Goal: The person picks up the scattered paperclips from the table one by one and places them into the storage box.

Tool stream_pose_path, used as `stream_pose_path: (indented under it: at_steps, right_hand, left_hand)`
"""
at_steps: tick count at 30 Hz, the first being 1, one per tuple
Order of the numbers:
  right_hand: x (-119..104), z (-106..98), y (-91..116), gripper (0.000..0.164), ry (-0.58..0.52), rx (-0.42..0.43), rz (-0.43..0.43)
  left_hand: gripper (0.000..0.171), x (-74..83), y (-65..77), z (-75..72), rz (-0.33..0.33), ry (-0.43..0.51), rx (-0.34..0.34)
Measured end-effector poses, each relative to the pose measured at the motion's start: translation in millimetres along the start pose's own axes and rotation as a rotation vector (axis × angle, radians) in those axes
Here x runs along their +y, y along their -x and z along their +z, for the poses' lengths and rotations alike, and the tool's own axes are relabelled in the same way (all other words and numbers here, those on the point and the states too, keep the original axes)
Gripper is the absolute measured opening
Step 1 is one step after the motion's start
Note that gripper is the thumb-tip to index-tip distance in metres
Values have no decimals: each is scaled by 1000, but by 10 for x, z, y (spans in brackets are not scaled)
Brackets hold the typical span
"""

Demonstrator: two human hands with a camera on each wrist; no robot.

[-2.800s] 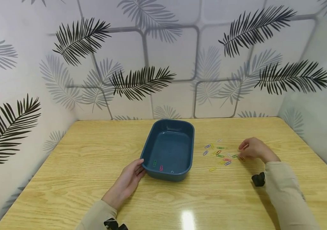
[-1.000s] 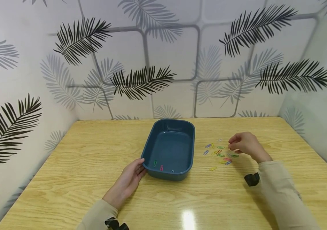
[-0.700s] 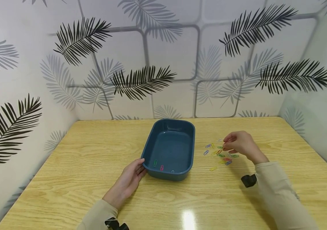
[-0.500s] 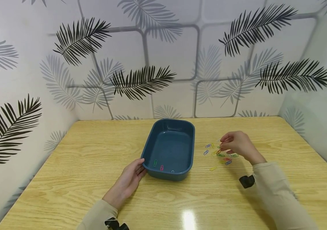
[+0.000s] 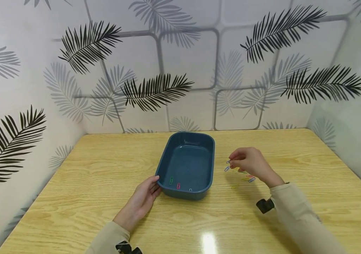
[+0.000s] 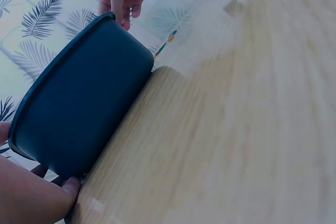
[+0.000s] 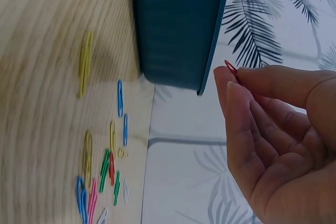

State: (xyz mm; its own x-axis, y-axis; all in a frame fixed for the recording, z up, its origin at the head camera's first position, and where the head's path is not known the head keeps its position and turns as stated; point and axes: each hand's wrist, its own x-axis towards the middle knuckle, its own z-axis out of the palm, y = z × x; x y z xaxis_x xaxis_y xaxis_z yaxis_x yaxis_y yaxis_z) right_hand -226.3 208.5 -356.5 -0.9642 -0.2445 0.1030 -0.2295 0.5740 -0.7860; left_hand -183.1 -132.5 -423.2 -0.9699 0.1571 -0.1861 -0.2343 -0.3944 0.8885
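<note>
My left hand point(image 5: 143, 197) grips the near-left corner of a dark blue plastic basin point(image 5: 210, 165), thumb at the rim and fingers against the outer wall. Inside, near its front, lie a green paper clip point(image 5: 171, 181), a pink paper clip point(image 5: 178, 186) and a small pale one point(image 5: 190, 189). Between thumb and forefinger, my right hand point(image 5: 252, 163) pinches a red paper clip point(image 7: 230, 67), raised above the table to the basin's right. Several loose clips lie below that hand, among them a yellow paper clip point(image 7: 86, 64) and a blue paper clip point(image 7: 120, 98); the hand hides some in the head view.
The wooden table point(image 5: 104, 165) runs back to a wall point(image 5: 186, 56) patterned with leaves, with more wall at both sides. Black wrist mounts sit at both sleeves, one of them the right mount point(image 5: 265, 206).
The right hand has picked up a clip at the right of the pile and carried it left over the other clips, toward the basin. Left hand and basin have stayed in place.
</note>
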Motion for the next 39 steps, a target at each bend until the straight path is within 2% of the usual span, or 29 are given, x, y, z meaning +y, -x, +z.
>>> stream_pose_path:
  at_steps: [13,22,30,39]
  right_hand:
    - [-136,206,20,19,-94,19,-34]
    - [-286,400,81,19,-185,-27,-55]
    - [-391,536,103,19,-210,-34,-99]
    - [-406,589,90,20,-207,-62,-91]
  left_hand:
    - [52,4,8,-10,0,-3,-17]
    - [53,13,18,-10,2,0,-41]
    - [51,11,-2,-8,-2,-9,-27]
    - [50,6,8,-4,4,-12,-18]
